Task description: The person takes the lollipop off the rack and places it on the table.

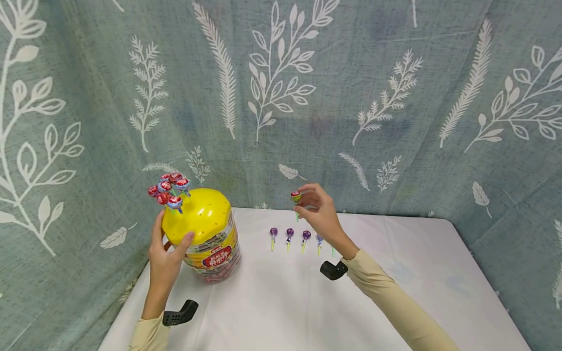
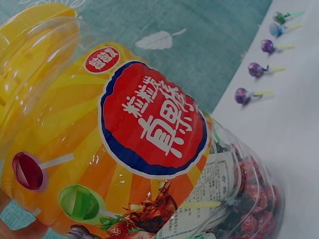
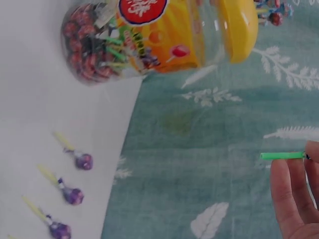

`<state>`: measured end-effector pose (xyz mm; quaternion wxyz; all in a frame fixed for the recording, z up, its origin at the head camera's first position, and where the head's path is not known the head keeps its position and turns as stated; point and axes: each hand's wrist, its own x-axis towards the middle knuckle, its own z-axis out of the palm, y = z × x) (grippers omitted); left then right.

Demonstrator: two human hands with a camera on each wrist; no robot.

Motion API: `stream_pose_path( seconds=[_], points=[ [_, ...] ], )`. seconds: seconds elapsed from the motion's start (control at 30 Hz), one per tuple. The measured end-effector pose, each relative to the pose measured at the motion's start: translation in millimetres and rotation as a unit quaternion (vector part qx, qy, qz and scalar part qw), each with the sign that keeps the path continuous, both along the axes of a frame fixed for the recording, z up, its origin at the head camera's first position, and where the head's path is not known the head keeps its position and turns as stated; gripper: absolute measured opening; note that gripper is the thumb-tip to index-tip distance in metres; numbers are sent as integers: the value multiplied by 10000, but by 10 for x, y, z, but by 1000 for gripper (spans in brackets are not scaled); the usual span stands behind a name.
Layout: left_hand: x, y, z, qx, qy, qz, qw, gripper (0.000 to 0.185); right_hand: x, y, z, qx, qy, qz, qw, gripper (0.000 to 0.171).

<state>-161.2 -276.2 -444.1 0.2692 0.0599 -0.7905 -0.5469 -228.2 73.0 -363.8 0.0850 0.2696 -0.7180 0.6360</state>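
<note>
A clear plastic candy jar (image 1: 219, 257) with a yellow label stands on the left of the table, tilted. My left hand (image 1: 164, 265) grips it near its yellow lid (image 1: 202, 214), thumb on the near side. Small holes dot the lid, and a cluster of red-and-blue wrapped lollipops (image 1: 165, 187) stands up from its far left part. To the right, above the table, my right hand (image 1: 324, 214) pinches a lollipop (image 1: 295, 196) with a red-and-yellow wrapper. Its green stick (image 3: 281, 156) points down, as the head view shows. Candies fill the lower jar (image 2: 256, 194) in the left wrist view.
Several lollipops lie in a row on the white table, among them a purple one (image 1: 290, 233) with a yellow stick. Part of the row is hidden behind my right forearm. A leaf-patterned green curtain (image 1: 281, 161) hangs around the table.
</note>
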Motion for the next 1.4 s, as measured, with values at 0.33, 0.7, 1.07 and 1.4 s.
stream_pose_path(
  seconds=[0.33, 0.7, 1.07, 1.4],
  points=[
    [-13, -21, -17, 5, -5, -31, 10000, 84, -5, 249, -202, 21, -377, -385, 9985, 39],
    [13, -4, 5, -1, 76, -23, 10000, 83, -27, 465, -417, 85, -702, -701, 9950, 40],
    [8, 5, 11, -4, 68, -10, 10000, 82, -21, 635, -623, 208, -952, -1186, 9882, 39],
    [15, 8, 13, 43, 33, -21, 10000, 82, -68, 825, -905, 248, -1315, -1583, 9783, 41]
  ],
)
